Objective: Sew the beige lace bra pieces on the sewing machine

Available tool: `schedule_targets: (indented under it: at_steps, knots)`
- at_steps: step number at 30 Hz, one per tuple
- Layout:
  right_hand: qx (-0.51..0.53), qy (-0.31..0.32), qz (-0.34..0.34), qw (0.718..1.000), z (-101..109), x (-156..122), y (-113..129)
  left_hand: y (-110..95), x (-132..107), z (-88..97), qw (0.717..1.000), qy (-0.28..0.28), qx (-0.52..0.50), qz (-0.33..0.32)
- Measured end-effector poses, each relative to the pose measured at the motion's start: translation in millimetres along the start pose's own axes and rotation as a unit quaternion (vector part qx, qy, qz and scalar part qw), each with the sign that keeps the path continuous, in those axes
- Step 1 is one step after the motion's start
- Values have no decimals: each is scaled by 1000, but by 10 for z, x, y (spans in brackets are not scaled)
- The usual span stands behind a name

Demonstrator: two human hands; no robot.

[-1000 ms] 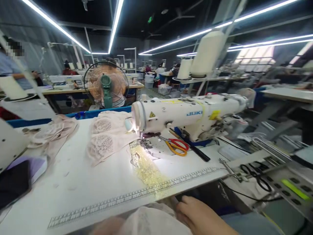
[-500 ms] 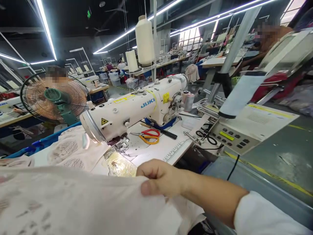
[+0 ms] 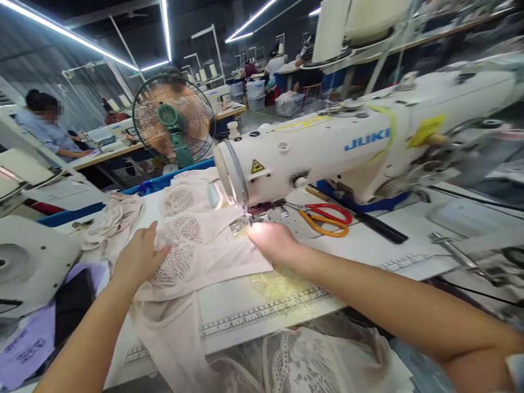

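A pale beige bra (image 3: 216, 259) with lace-patterned cups lies spread on the white sewing table, its far part under the head of a JUKI sewing machine (image 3: 303, 158). My right hand (image 3: 272, 240) is closed on the bra's edge right by the lit needle area; its fingertips are partly hidden in the glare. My left hand (image 3: 141, 254) hovers at or rests on the cloth at the left, fingers apart; I cannot tell whether it touches. More beige garments (image 3: 110, 221) are piled beyond it. Another lace piece (image 3: 323, 360) hangs below the table's front edge.
Scissors (image 3: 327, 215) with red and orange handles and a black-handled tool (image 3: 380, 226) lie right of the needle. A printed ruler (image 3: 262, 308) runs along the front edge. A dark phone (image 3: 73, 305) lies at left. A fan (image 3: 174, 117) and a seated co-worker (image 3: 49, 125) are beyond.
The view has swung left and closer to the machine. The beige cloth held up in front is now down on the table, my right hand is at the needle, and my left hand has come into view.
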State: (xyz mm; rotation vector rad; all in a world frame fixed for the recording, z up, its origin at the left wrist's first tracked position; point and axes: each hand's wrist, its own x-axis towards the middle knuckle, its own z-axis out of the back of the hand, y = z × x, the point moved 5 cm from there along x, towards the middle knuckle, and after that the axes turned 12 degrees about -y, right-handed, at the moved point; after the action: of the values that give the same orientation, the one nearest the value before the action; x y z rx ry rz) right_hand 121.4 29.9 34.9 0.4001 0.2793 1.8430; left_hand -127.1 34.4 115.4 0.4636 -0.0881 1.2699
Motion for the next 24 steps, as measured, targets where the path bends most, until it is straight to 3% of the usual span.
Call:
schedule_targets:
  at_steps: [2, 4, 7, 10, 13, 18, 24]
  knots:
    - [-45, -15, 12, 999, -43, 27, 12, -223, 52, 54, 999, -37, -21, -11]
    - [-82, -34, 27, 996, -75, 29, 11, -610, 43, 29, 993, -47, -85, -74]
    - [-124, -64, 48, 989, -63, -13, 5, -1242, -40, -150, 968, -14, -179, -177]
    - [-146, -86, 69, 983, 18, -155, -7, -1613, -73, -382, 954, 9, -207, -217]
    - [-141, -86, 116, 979, 56, -416, -45, -1690, -45, -530, 951, 13, -214, -222]
    - [-57, -97, 196, 974, -78, -823, -188, -1674, 28, -573, 949, 5, -221, -225]
    - [-18, -134, 183, 974, -171, -847, -267, -1741, 203, -594, 953, 10, -202, -227]
